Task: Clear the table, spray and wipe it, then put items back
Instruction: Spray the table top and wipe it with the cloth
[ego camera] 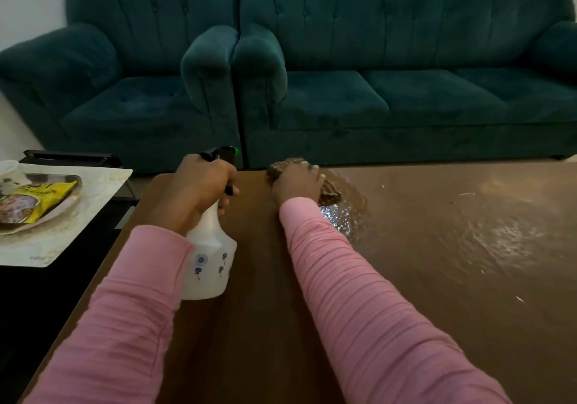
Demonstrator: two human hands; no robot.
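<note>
left hand [203,185]: grips neck of white plastic spray bottle [209,263], upright over table's left end; light, rigid, best held at neck.
right hand [296,182]: fingers curled on bunched brown cloth [331,197], soft, limp, pressed onto wet brown wooden table [437,278].

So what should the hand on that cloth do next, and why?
Probably sweep the brown patterned cloth under the right hand rightward: glistening spray droplets sit just beside it on the brown wooden table, with more wet sheen farther right. The left hand only holds the white plastic spray bottle.
</note>
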